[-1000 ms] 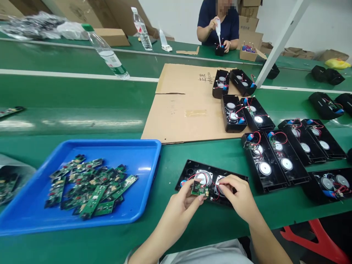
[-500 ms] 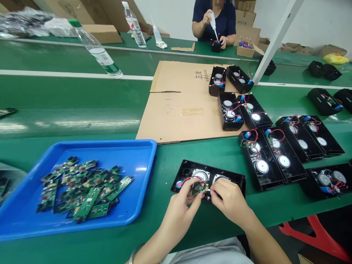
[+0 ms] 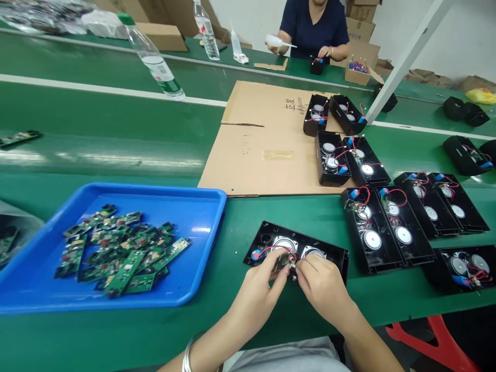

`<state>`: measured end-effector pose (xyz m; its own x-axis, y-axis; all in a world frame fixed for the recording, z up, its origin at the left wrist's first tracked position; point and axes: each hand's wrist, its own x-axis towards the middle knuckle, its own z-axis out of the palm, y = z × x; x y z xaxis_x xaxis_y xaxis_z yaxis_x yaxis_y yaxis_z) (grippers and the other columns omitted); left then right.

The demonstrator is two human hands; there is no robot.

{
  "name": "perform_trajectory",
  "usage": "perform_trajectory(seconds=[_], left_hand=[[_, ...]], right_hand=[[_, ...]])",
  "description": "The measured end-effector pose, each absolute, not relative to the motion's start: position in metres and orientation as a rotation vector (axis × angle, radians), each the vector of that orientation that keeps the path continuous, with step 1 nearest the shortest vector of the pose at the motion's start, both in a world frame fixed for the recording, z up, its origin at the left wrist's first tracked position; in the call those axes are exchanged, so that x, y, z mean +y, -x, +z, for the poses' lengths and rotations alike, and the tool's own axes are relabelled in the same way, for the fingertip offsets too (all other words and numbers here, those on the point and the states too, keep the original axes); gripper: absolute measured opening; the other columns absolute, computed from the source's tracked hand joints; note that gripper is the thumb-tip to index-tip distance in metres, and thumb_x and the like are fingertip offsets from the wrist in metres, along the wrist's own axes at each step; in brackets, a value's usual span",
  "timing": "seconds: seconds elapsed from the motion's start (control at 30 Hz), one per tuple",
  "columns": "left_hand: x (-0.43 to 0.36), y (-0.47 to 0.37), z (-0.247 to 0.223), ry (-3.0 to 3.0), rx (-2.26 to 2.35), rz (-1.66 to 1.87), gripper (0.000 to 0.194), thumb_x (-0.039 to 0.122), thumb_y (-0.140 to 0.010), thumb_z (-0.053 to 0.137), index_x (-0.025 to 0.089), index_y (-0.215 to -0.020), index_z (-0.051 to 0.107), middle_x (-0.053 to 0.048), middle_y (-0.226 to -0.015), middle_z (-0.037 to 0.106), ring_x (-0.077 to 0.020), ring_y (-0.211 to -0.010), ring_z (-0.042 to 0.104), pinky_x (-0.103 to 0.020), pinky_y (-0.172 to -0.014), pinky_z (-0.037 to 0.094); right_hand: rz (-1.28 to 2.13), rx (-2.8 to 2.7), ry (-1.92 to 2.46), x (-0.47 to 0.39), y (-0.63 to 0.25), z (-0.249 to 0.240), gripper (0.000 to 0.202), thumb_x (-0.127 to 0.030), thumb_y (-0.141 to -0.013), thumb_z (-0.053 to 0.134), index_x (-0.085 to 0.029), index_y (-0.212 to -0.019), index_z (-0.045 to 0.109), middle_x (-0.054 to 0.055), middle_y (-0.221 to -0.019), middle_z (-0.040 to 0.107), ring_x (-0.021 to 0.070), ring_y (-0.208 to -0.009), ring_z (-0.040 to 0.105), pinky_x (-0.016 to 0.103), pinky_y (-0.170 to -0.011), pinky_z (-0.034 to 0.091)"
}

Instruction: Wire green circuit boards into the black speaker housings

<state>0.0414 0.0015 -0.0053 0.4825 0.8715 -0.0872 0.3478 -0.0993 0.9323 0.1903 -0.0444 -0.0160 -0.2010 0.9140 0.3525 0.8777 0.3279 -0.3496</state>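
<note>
A black speaker housing (image 3: 329, 253) with two round speakers and a blue part at its left end lies in front of me. Over its near side, my left hand (image 3: 259, 289) pinches a small green circuit board (image 3: 283, 261) between thumb and fingers. My right hand (image 3: 323, 284) is closed just right of the board, its fingertips together near the board's edge; what they pinch is too small to name. Red wires run from the blue part toward the board. Left of the housing, a blue tray (image 3: 211, 227) holds a pile of green circuit boards (image 3: 132, 253).
Several open black housings (image 3: 372, 227) with speakers and wires stand at the right. A cardboard sheet (image 3: 263, 139) lies beyond my hands. Water bottles (image 3: 158, 67) are at the back left. Across the bench a person (image 3: 313, 31) holds a white squeeze bottle. A metal post rises at the right.
The view has shifted slightly. The board in my left hand is tilted more, and my right fingertips are closer together. The person opposite has moved the squeeze bottle left, away from the black part.
</note>
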Motion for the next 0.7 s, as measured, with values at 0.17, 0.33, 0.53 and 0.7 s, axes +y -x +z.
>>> perform_trajectory(seconds=[0.17,0.33,0.53,0.7], left_hand=[[0.004,-0.041,-0.003,-1.834,0.994,0.644,0.018,0.017,-0.086,0.042,0.021,-0.098,0.055,-0.001,-0.082,0.068,-0.0140,-0.066,0.063,-0.022,-0.060,0.049],[0.004,-0.041,-0.005,-1.873,0.964,0.671,0.018,0.015,-0.087,0.040,0.021,-0.096,0.054,0.001,-0.078,0.066,-0.0124,-0.062,0.060,-0.022,-0.059,0.046],[0.005,-0.042,-0.003,-1.841,0.957,0.664,0.016,0.017,-0.086,0.040,0.021,-0.095,0.053,0.000,-0.077,0.067,-0.0137,-0.061,0.062,-0.022,-0.055,0.047],[0.012,-0.041,0.003,-2.022,0.982,0.474,0.018,0.017,-0.084,0.044,0.019,-0.099,0.055,-0.001,-0.069,0.070,-0.0162,-0.056,0.065,-0.023,-0.052,0.048]], right_hand=[[0.142,-2.049,1.549,-0.046,-0.192,-0.019,0.037,-0.019,-0.098,0.031,-0.015,-0.076,0.060,0.004,-0.066,0.058,0.0155,-0.058,0.052,0.028,-0.054,0.039],[0.156,-2.024,1.574,-0.046,-0.188,-0.021,0.038,-0.018,-0.097,0.032,-0.016,-0.071,0.059,0.004,-0.064,0.057,0.0154,-0.057,0.052,0.028,-0.053,0.039],[0.310,-1.969,1.669,-0.045,-0.195,-0.017,0.031,-0.019,-0.095,0.039,-0.016,-0.073,0.059,0.003,-0.066,0.059,0.0153,-0.059,0.054,0.027,-0.054,0.041],[0.936,-2.042,1.725,-0.036,-0.217,0.005,0.019,-0.004,-0.079,0.059,-0.019,-0.089,0.063,0.000,-0.083,0.063,0.0136,-0.075,0.060,0.022,-0.065,0.046]])
